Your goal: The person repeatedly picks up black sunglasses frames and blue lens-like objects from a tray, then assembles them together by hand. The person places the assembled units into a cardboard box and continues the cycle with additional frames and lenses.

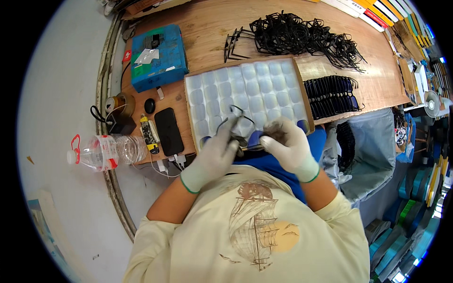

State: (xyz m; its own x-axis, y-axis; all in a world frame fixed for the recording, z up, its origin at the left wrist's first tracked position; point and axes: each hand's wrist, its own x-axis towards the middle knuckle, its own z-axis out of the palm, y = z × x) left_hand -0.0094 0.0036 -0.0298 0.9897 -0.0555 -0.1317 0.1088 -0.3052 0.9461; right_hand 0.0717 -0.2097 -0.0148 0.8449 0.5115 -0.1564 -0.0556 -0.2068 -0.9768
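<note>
Both gloved hands are at work over the near edge of a shallow cardboard tray, which sits at the near edge of the wooden desk. The left hand has its fingers closed around a black eyeglass frame, one arm of which projects over the tray. The right hand has its fingers curled narrow at a dark blue lens located between the hands; whether they grip it cannot be told. Pale lenses fill the tray in rows. A tangled pile of black frames lies toward the desk's far edge; stacked glasses lie right of the tray. Toward the desk's left edge are a blue box and, nearer the person, a black phone.
</note>
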